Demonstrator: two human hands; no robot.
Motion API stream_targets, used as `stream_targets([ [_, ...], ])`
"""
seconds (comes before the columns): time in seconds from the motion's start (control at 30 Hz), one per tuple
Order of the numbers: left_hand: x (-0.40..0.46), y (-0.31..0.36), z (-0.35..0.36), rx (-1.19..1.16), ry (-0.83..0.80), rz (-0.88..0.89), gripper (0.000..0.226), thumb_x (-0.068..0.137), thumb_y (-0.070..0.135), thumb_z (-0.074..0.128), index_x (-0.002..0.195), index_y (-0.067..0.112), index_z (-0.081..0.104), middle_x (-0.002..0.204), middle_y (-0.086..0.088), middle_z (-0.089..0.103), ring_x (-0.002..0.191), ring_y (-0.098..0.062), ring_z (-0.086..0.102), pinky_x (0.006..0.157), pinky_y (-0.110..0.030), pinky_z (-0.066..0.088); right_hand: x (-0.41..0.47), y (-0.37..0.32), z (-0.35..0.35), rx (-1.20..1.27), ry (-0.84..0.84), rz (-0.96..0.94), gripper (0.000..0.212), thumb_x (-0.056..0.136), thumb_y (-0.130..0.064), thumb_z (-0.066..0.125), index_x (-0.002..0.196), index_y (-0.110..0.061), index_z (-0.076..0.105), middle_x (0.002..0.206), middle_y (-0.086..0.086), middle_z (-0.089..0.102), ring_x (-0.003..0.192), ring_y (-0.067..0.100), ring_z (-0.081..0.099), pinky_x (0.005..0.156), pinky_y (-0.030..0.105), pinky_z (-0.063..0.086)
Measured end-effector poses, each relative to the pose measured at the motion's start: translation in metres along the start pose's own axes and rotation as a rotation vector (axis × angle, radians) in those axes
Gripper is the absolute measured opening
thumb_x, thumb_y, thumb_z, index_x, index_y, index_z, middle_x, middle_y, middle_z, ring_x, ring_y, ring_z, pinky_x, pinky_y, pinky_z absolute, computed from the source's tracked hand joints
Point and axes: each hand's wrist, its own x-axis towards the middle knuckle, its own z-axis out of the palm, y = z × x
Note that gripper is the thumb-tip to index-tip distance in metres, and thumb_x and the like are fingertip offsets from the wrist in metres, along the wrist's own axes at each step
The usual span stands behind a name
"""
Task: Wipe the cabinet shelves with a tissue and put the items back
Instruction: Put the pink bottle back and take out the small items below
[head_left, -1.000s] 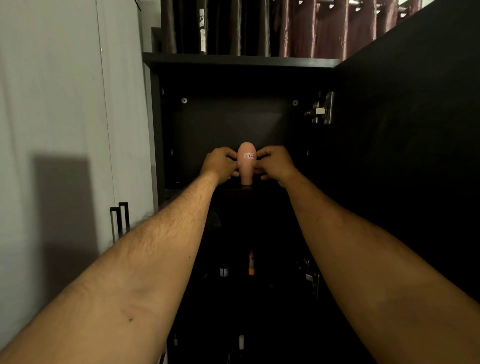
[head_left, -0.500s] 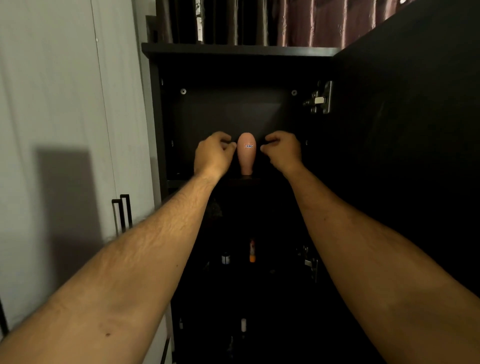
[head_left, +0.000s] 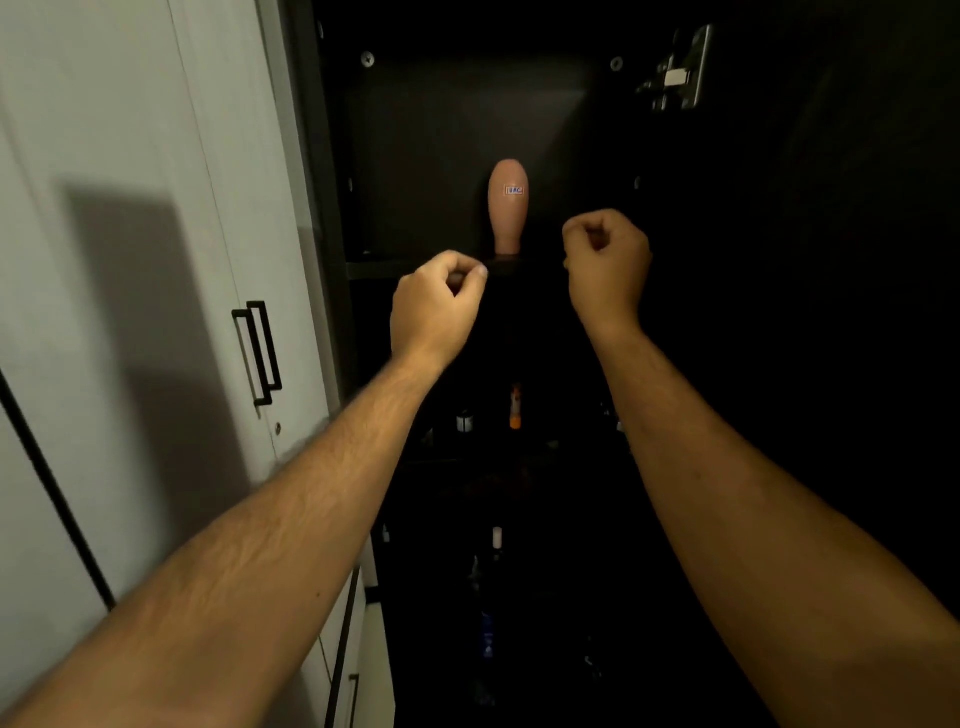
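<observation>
Both the left hand (head_left: 434, 306) and right hand (head_left: 605, 265) are curled up empty near the upright peach egg-shaped plastic bottle (head_left: 508, 205) on the dark shelf (head_left: 374, 268).

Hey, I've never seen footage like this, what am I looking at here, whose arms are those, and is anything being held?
There is no machine: a person wears a camera on the head, so you look forward and down along their own two bare arms. They stand before an open dark cabinet. On its upper shelf stands a pink, bulb-shaped bottle, upright, with a small label. The left hand and right hand hover in front of it, fingers curled, touching nothing and holding nothing. Lower shelves hold small items, too dark to name. To the left is a pale closed door with black handles.
</observation>
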Motion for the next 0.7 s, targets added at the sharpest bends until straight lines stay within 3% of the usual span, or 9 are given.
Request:
stream_targets([
  [0.37,-0.070,-0.069,-0.001,0.043,-0.142,-0.155,0.009,0.092,0.039,0.060,0.093,0.035,0.068,0.085,0.013,0.069,0.073,-0.007,0.068,0.071,-0.040,0.059,-0.075,0.067,-0.016,-0.108,-0.167,0.152,0.012,0.088,-0.016,0.059,0.079,-0.022,0.066,0.074,-0.008,0.064,0.072,0.009,0.064,0.070,0.035,0.059],
  [0.53,-0.083,-0.094,-0.002,0.080,-0.185,-0.235,0.010,0.091,0.034,0.062,0.095,0.030,0.070,0.081,0.012,0.068,0.076,-0.007,0.067,0.071,-0.031,0.057,-0.095,0.097,-0.019,-0.213,-0.283,0.199,0.013,0.089,-0.020,0.060,0.079,-0.026,0.065,0.074,-0.010,0.064,0.071,0.009,0.065,0.066,0.032,0.057],
  [0.7,-0.081,-0.112,0.005,0.101,-0.240,-0.323,0.018,0.090,0.028,0.068,0.106,0.019,0.068,0.089,0.008,0.067,0.086,-0.012,0.067,0.077,-0.025,0.052,-0.104,0.123,-0.013,-0.270,-0.385,0.301,0.006,0.087,-0.018,0.065,0.082,-0.017,0.067,0.075,-0.003,0.066,0.072,0.014,0.068,0.060,0.031,0.055],
])
